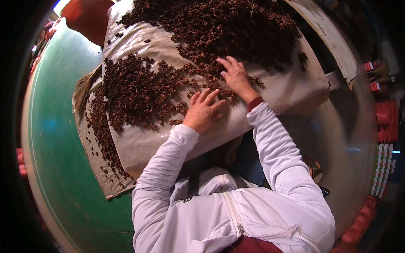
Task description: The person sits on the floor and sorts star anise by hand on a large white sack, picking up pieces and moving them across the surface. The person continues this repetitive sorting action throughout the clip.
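Observation:
Dried star anise covers much of the pale sheet (pixel 142 139) on the table before me. A large heap of star anise (pixel 240 31) fills the far side, and a second pile of star anise (pixel 136 91) lies at the left. Over scattered pods between the two stands my left hand (pixel 203 109), fingers spread, nothing visible in it. My right hand (pixel 235 76) reaches to the near edge of the large heap with its fingers apart; it is slightly blurred, and no pod shows in its grasp.
Lower at the left, more star anise lies on a sheet (pixel 114 186) on the green floor (pixel 63 142), beside a straw broom (pixel 84 88). A red object (pixel 87 20) stands at the far left corner. Beyond the table's right side is a worn board (pixel 332 38).

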Demonstrator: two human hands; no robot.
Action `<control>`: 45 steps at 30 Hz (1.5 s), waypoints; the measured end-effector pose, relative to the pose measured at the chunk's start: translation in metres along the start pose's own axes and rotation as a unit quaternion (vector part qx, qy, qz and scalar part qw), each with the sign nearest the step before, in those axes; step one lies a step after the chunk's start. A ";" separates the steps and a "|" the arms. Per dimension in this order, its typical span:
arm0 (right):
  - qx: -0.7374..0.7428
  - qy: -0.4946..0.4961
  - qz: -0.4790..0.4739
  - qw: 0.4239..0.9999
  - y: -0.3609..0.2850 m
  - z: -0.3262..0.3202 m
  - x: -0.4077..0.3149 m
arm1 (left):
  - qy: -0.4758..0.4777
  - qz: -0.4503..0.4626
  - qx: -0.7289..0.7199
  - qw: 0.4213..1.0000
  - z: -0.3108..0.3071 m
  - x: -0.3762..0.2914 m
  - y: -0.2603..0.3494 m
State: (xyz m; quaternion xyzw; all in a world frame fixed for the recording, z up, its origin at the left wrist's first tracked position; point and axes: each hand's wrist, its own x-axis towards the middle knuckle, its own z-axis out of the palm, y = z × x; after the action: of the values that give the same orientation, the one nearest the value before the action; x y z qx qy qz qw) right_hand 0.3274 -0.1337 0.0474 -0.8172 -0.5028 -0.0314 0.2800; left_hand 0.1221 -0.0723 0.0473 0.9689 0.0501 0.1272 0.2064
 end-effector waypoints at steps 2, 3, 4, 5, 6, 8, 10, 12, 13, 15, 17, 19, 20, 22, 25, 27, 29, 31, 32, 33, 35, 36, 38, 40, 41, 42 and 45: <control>0.096 -0.016 -0.090 0.991 -0.012 0.006 -0.016 | -0.004 -0.033 0.029 0.999 -0.012 -0.014 -0.022; 0.126 -0.083 -0.095 0.984 -0.018 0.002 -0.026 | 0.012 -0.050 0.053 0.997 -0.019 -0.025 -0.033; 0.171 -0.113 -0.149 0.968 -0.023 -0.005 -0.035 | 0.003 -0.070 0.045 0.996 -0.028 -0.036 -0.046; 0.141 -0.097 -0.158 0.972 -0.030 -0.012 -0.042 | -0.006 -0.096 0.040 0.995 -0.036 -0.048 -0.055; 0.103 -0.091 -0.112 0.984 -0.033 -0.020 -0.044 | -0.001 -0.106 0.032 0.994 -0.043 -0.059 -0.064; 0.046 -0.025 -0.083 0.995 -0.036 -0.038 -0.046 | -0.005 -0.118 0.046 0.992 -0.056 -0.074 -0.077; 0.046 0.021 -0.044 0.998 -0.037 -0.049 -0.044 | 0.038 -0.111 0.029 0.993 -0.063 -0.082 -0.082; 0.070 0.012 -0.001 0.998 -0.041 -0.053 -0.039 | 0.054 -0.131 0.030 0.989 -0.065 -0.083 -0.082; 0.086 0.038 -0.044 0.995 -0.045 -0.050 -0.036 | 0.107 -0.108 0.044 0.987 -0.064 -0.082 -0.080; 0.077 0.024 -0.054 0.995 -0.057 -0.039 -0.031 | 0.145 -0.110 0.036 0.983 -0.060 -0.075 -0.075; 0.069 0.022 -0.092 0.993 -0.072 -0.022 -0.027 | 0.194 -0.097 0.037 0.975 -0.053 -0.066 -0.070; 0.054 0.001 -0.068 0.996 -0.084 -0.007 -0.023 | 0.197 -0.130 0.039 0.971 -0.044 -0.054 -0.065; 0.052 0.008 -0.070 0.996 -0.090 0.001 -0.022 | 0.215 -0.141 0.038 0.966 -0.040 -0.048 -0.064; 0.077 0.007 -0.087 0.993 -0.096 0.009 -0.021 | 0.197 -0.135 0.103 0.966 -0.034 -0.036 -0.064; 0.075 0.005 -0.091 0.993 -0.098 0.009 -0.028 | 0.099 -0.160 0.189 0.964 -0.033 -0.025 -0.069; 0.090 0.049 -0.087 0.991 -0.099 0.000 -0.038 | 0.122 -0.156 0.172 0.965 -0.037 -0.025 -0.069; 0.102 0.079 -0.074 0.989 -0.102 -0.007 -0.048 | 0.176 -0.142 0.127 0.966 -0.042 -0.030 -0.064; 0.168 0.067 -0.053 0.982 -0.104 -0.010 -0.051 | 0.204 -0.160 -0.027 0.966 -0.045 -0.036 -0.055; 0.204 0.062 -0.064 0.975 -0.105 -0.008 -0.049 | 0.222 -0.156 -0.107 0.957 -0.046 -0.039 -0.050; 0.176 0.075 -0.052 0.980 -0.103 -0.005 -0.042 | 0.248 -0.134 -0.104 0.954 -0.048 -0.042 -0.047; 0.138 0.106 -0.009 0.985 -0.093 0.006 -0.016 | 0.288 -0.159 -0.113 0.937 -0.049 -0.045 -0.044; 0.122 0.127 0.002 0.984 -0.087 0.014 0.000 | 0.310 -0.165 -0.121 0.928 -0.049 -0.046 -0.044; 0.119 0.035 0.033 0.992 -0.075 0.032 0.027 | 0.312 -0.194 -0.087 0.926 -0.048 -0.047 -0.051; 0.130 -0.009 0.047 0.990 -0.063 0.046 0.037 | 0.325 -0.225 -0.077 0.915 -0.047 -0.048 -0.060; 0.145 -0.009 0.046 0.988 -0.059 0.051 0.038 | 0.340 -0.224 -0.042 0.912 -0.049 -0.048 -0.066; 0.152 -0.018 0.058 0.986 -0.055 0.053 0.037 | 0.335 -0.253 -0.040 0.907 -0.053 -0.050 -0.072; 0.220 0.072 0.035 0.972 -0.052 0.043 0.022 | 0.293 -0.304 -0.049 0.905 -0.074 -0.057 -0.079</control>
State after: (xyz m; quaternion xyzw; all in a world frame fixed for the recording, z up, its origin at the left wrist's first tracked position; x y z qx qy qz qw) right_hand 0.2847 -0.0777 0.0405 -0.7483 -0.4465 0.0308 0.4896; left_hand 0.0438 0.0196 0.0673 0.8145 0.3940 0.3391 0.2578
